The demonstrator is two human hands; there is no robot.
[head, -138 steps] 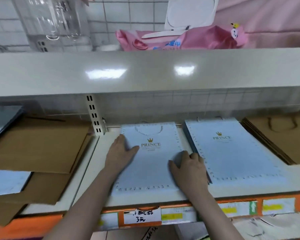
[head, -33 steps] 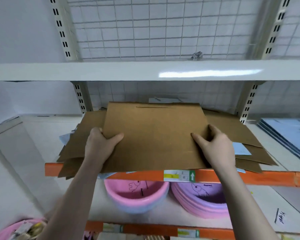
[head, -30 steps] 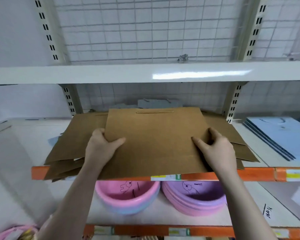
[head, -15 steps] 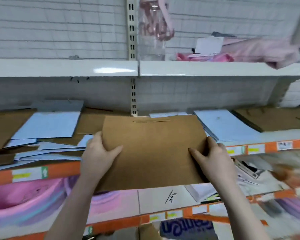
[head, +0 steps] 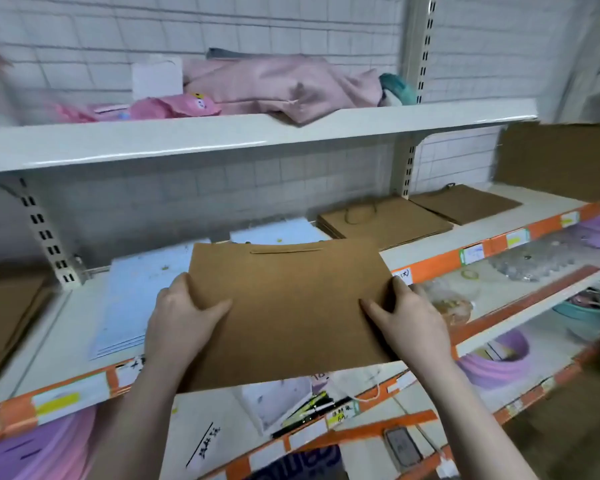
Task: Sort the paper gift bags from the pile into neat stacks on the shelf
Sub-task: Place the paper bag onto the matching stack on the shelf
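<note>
Two blue stacks (head: 142, 299) partly bag-hidden (head: 291, 306)

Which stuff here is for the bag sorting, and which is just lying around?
For the job:
- brown bag, held by left hand and right hand
- brown stack
- blue stack
- shelf

Just lying about:
- pink cloth
- purple bowls

matt brown kraft-paper bag (head: 291, 306); glossy white shelf board (head: 222, 136); soft pink cloth (head: 278, 84); smooth pale-blue paper bags (head: 136, 299).
</note>
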